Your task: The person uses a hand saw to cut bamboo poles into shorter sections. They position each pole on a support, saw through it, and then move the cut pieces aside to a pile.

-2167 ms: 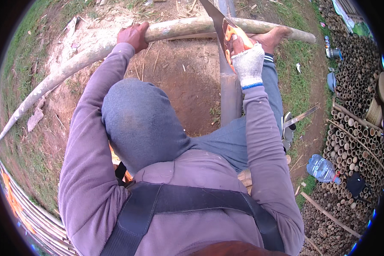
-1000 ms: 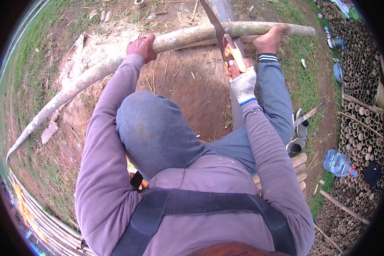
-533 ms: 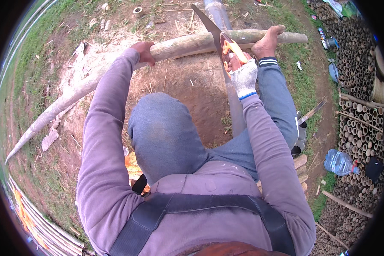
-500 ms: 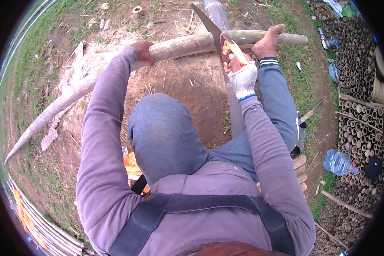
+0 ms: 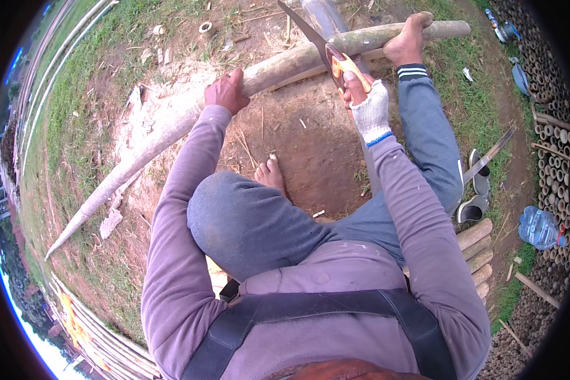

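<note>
Over bare brown earth (image 5: 335,158) stretches a long, pale, round pole (image 5: 278,69), crossed by a dark-bladed, orange-handled saw (image 5: 325,49) that the right hand (image 5: 365,101), in a white knit glove (image 5: 375,113), grips with fingers wrapped round. Farther left, the bare left hand (image 5: 228,94) clasps the pole, while a bare foot (image 5: 408,41) rests against its right part.

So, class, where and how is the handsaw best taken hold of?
Probably by its orange handle, coming from the person's own side: that end faces the body, while the blade points away beyond the pole. The right hand grips it there.
</note>
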The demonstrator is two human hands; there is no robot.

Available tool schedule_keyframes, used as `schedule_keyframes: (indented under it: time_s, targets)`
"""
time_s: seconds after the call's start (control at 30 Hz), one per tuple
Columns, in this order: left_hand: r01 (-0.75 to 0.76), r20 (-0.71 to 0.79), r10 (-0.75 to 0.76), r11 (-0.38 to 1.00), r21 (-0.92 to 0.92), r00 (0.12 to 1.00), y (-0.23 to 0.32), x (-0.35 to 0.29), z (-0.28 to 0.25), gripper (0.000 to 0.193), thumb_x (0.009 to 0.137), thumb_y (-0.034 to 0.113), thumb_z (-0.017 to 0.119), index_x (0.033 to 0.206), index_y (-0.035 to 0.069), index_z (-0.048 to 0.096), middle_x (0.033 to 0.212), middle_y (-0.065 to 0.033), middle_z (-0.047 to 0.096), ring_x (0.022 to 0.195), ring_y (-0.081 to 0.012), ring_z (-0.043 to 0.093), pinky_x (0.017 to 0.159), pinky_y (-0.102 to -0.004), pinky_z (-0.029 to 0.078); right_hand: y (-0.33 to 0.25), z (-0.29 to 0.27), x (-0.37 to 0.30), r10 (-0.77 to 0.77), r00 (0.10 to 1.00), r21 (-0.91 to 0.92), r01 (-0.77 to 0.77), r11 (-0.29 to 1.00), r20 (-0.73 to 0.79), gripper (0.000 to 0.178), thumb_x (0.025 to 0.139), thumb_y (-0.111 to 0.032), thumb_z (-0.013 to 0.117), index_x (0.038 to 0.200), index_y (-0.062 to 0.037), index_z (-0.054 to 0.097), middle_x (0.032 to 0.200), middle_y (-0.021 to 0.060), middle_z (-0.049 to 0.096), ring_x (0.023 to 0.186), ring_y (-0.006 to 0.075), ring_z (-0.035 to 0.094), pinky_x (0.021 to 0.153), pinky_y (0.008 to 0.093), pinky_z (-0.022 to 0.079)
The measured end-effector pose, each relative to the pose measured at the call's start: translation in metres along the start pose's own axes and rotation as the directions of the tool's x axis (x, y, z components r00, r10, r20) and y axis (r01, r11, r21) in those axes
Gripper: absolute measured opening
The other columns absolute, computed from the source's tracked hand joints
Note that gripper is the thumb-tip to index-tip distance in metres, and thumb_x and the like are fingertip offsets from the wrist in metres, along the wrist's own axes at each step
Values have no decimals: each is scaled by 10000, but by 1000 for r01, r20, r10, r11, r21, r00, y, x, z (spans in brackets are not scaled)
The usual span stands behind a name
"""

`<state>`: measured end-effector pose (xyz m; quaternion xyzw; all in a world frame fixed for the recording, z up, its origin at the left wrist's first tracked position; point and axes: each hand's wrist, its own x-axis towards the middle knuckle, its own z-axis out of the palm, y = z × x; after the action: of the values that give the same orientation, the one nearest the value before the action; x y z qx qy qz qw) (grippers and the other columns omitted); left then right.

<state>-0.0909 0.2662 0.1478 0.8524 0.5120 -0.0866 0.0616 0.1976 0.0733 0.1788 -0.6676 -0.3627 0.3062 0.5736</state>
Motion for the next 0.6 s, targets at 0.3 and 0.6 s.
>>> schedule_keyframes:
  time_s: [0.3, 0.6]
  targets:
    - [7, 9, -7, 1000, -12, 1000, -4, -9, 2, 586, 775, 328, 877, 1245, 164, 568, 1107, -165, 746, 1009, -379, 765, 871, -493, 618, -3, 10, -11, -20, 1000, 6, 20, 1000, -20, 370, 1071, -359, 703, 958, -7, 685, 722, 3, 652, 616, 59, 592, 552, 250, 463]
    - [-31, -32, 29, 999, -38, 999, 12, 1, 3, 599, 766, 353, 906, 1207, 162, 549, 1135, -183, 729, 1015, -399, 765, 857, -501, 619, 25, -13, -11, -181, 982, -63, 178, 982, -49, 380, 1061, -371, 720, 1006, 3, 693, 714, -3, 640, 635, 65, 599, 596, 245, 489]
